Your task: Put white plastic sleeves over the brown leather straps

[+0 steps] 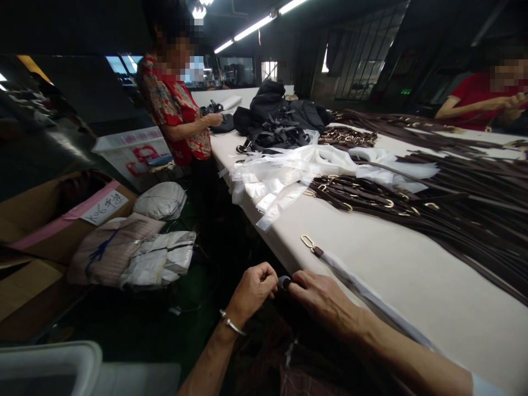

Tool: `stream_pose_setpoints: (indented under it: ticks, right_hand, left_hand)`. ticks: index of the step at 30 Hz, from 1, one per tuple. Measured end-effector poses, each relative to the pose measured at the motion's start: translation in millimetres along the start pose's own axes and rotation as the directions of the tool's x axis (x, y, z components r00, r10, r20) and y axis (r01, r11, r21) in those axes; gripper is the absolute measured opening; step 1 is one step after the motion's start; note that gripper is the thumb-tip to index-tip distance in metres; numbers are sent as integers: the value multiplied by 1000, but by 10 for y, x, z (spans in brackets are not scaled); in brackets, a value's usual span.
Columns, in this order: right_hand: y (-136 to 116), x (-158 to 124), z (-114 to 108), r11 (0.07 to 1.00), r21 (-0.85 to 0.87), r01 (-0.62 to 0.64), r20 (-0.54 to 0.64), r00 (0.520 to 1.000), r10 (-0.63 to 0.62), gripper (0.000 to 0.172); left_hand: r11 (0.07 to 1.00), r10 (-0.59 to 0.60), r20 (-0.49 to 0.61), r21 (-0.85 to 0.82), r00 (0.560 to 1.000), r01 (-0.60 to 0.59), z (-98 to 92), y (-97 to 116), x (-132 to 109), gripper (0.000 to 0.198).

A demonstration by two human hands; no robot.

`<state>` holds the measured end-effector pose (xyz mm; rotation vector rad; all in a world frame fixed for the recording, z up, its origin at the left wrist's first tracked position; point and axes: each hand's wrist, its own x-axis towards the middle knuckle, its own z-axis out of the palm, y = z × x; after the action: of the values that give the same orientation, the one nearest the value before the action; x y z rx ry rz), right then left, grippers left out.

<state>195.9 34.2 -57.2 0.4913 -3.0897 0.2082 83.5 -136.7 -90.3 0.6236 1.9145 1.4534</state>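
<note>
My left hand (256, 286), with a silver bangle at the wrist, is closed in a pinch beside a small grey item (284, 282), just off the table's near edge. From the other side my right hand (315, 294) grips that item with curled fingers; its exact shape is too small to tell. Behind my right hand, a strap in a clear sleeve (363, 289) lies along the table (305, 242), and a gold oval ring (307, 241) shows at its far end.
Dark brown straps with gold hardware (371, 201) cover the table's right side. Clear plastic sleeves (284, 176) and black bags (274, 113) lie farther back. Wrapped bundles (159, 258) and a cardboard box (49, 214) stand left. One person (177, 115) stands beyond; another (474, 104) is at right.
</note>
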Motion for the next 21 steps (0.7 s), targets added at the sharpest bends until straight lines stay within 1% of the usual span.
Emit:
stream_pose_setpoints:
  ticks: [2, 4, 5, 7, 10, 14, 17, 19, 21]
  right_hand:
    - [2, 1, 6, 1000, 15, 6, -12, 1000, -5, 12]
    - [-2, 5, 7, 1000, 27, 13, -18, 1000, -13, 11]
    - [-6, 6, 4, 999, 30, 18, -19, 1000, -18, 11]
    - [-13, 5, -3, 999, 24, 28, -15, 999, -28, 11]
    - [-10, -14, -9, 999, 19, 43, -1, 999, -43, 11]
    - [8, -43, -6, 999, 1, 49, -20, 999, -49, 12]
    - [18, -42, -10, 999, -9, 50, -28, 998, -50, 13]
    - [21, -33, -14, 999, -11, 53, -34, 998, -53, 14]
    - [21, -24, -18, 998, -5, 62, -40, 997, -62, 12]
  left_hand:
    - [997, 11, -38, 75, 999, -8, -9, -41, 9, 23]
    - [991, 15, -11, 134, 1000, -14, 13, -99, 36, 33]
    - [991, 16, 19, 130, 1000, -19, 32, -131, 56, 35]
    - [998, 12, 66, 54, 998, -15, 75, -194, 106, 37]
    - [995, -27, 123, -88, 992, 38, 125, -256, 172, 38]
    - [990, -64, 160, -113, 985, 83, 133, -253, 171, 38]
    - [996, -68, 125, -41, 990, 74, 108, -234, 120, 40]
    - [999, -25, 114, 44, 993, 20, 91, -227, 88, 43]
    - [996, 29, 132, 85, 991, -40, 81, -217, 70, 46]
